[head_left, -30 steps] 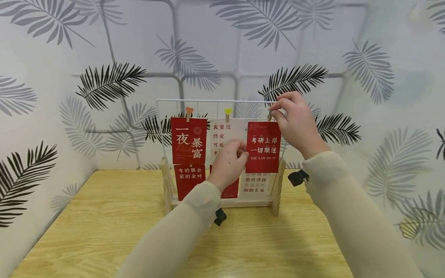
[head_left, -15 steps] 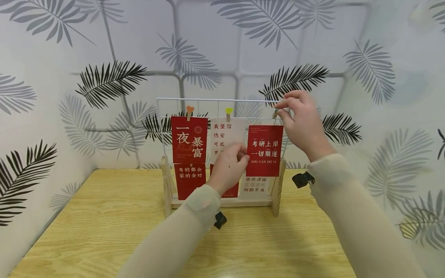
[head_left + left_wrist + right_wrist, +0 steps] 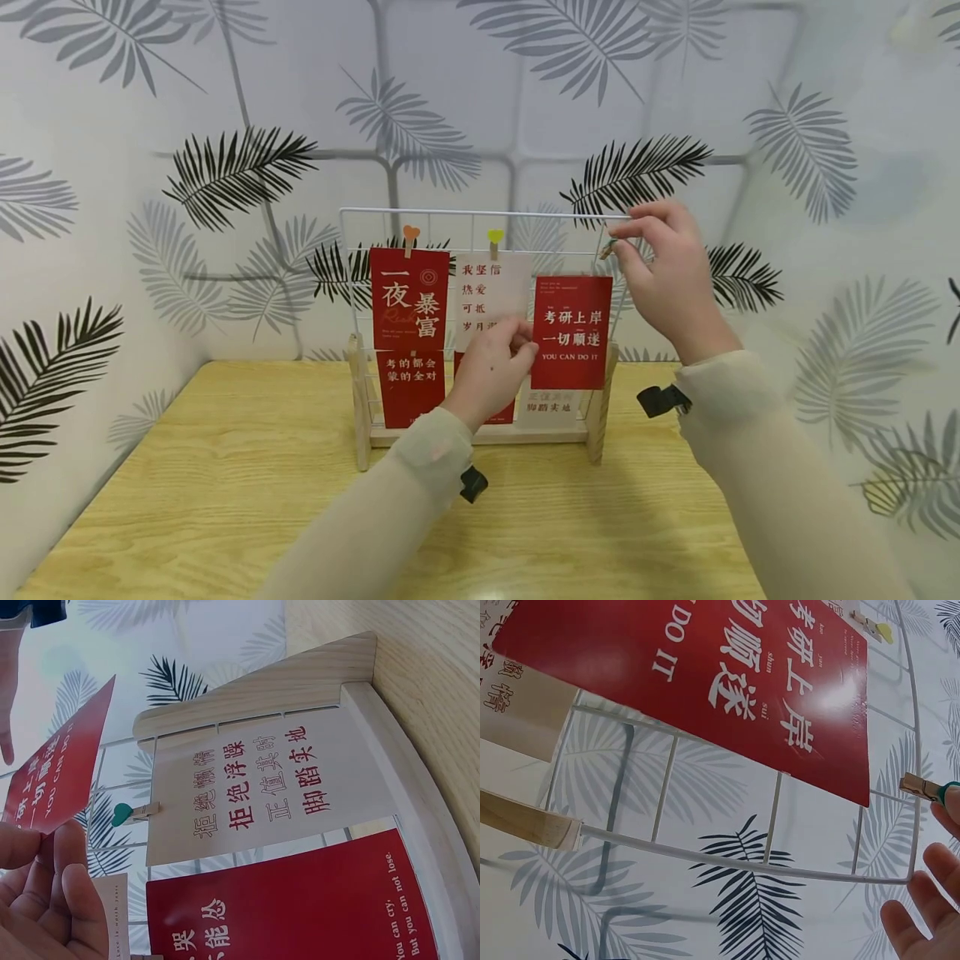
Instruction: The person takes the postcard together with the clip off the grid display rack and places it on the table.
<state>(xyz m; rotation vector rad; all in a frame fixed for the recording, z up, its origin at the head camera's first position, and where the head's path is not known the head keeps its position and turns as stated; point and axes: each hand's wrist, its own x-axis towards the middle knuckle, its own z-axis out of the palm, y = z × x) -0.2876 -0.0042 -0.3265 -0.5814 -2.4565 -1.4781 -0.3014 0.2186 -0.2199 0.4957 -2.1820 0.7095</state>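
Observation:
My left hand pinches the left edge of a red card with white lettering, between thumb and fingers. The card is tilted in front of the white wire grid, its top edge free of any clip. My right hand, at the grid's upper right corner, pinches a small wooden clothespin with a green end. In the right wrist view the clothespin is apart from the card, over the grid's wires. Behind the red card hangs a pale card, held by a clothespin with a green heart.
More cards hang on the grid: a red card under an orange heart clip, a pale card under a yellow heart clip, and a lower red card. The grid stands in a wooden base on the wooden table.
The right hand has moved right with the clothespin, away from the red card's top. The card, still in the left hand, has sunk lower, covering more of the pale card below.

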